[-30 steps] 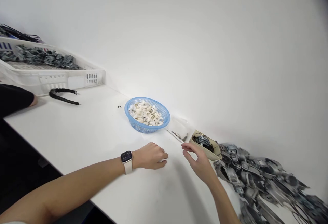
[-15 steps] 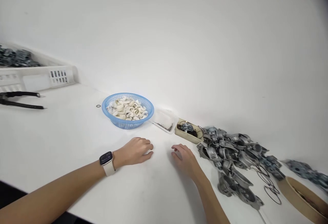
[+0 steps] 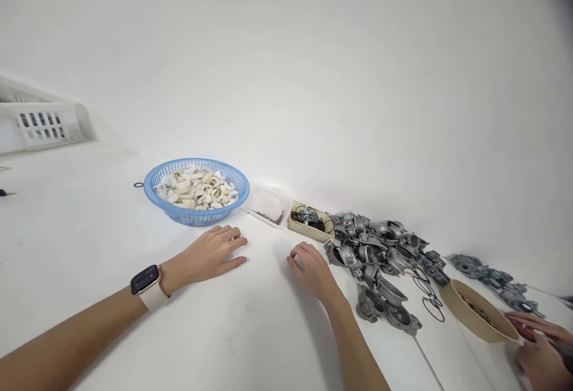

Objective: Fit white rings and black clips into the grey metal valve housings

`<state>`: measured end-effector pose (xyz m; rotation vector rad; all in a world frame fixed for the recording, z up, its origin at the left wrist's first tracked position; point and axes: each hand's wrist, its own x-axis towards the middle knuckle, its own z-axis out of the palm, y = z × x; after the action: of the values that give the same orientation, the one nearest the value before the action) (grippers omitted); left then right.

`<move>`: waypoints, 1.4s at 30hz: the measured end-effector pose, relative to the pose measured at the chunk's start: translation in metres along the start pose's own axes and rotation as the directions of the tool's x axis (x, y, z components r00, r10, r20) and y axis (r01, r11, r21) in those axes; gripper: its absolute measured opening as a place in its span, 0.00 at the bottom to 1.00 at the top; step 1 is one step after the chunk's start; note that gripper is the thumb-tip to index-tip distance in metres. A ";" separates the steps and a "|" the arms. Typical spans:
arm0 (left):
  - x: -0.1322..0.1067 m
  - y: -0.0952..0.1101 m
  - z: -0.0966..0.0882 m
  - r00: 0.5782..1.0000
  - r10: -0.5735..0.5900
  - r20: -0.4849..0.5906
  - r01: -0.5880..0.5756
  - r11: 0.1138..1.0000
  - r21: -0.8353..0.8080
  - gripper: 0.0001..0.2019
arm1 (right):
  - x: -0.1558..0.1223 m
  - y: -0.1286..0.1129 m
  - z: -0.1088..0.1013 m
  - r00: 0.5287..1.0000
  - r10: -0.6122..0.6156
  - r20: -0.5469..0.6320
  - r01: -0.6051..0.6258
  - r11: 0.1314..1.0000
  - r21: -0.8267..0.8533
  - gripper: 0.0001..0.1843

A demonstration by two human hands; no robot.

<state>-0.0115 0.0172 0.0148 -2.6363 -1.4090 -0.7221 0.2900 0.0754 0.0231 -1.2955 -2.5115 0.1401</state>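
Note:
My left hand (image 3: 209, 255), with a watch (image 3: 145, 280) on its wrist, is low over the white table just in front of a blue basket (image 3: 197, 219). Its fingers are loosely bent, the thumb apart, and nothing is in them. White curved pieces (image 3: 197, 188) fill that basket. To the right, my right hand (image 3: 311, 268) is loosely curled, a small gap between thumb and forefinger, and no object shows in it. Nearest to it are a cream box (image 3: 308, 233) of dark rings and metal bits and a heap of grey metal castings (image 3: 376, 254).
A shallow clear tray (image 3: 271, 205) with thin pieces stands against the wall. Black rings (image 3: 432, 301) lie beside an oval tan container (image 3: 474, 313). At far right are another person's hands (image 3: 544, 352) and more castings (image 3: 492, 280). A white crate (image 3: 49, 125) stands at left.
The view has swung right, so the crate and a black-handled tool slide off leftward and another person's hands appear at right. My left hand has spread its fingers and sits farther from my right.

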 end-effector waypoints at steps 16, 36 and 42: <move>-0.003 0.002 0.001 1.000 -0.030 0.009 0.029 0.998 0.047 0.19 | 0.004 0.008 0.009 0.998 -0.059 -0.033 0.056 0.995 -0.084 0.11; -0.001 0.008 0.005 0.998 -0.058 -0.014 0.059 0.993 0.101 0.19 | 0.004 0.005 0.011 0.997 -0.038 -0.069 0.030 0.992 -0.119 0.10; -0.003 0.010 0.006 0.998 -0.050 0.034 0.047 0.996 0.070 0.21 | 0.004 0.004 0.017 0.997 -0.030 -0.073 0.021 0.993 -0.120 0.11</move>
<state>-0.0027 0.0106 0.0096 -2.5842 -1.4840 -0.6219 0.2854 0.0821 0.0067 -1.2875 -2.5052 -0.0641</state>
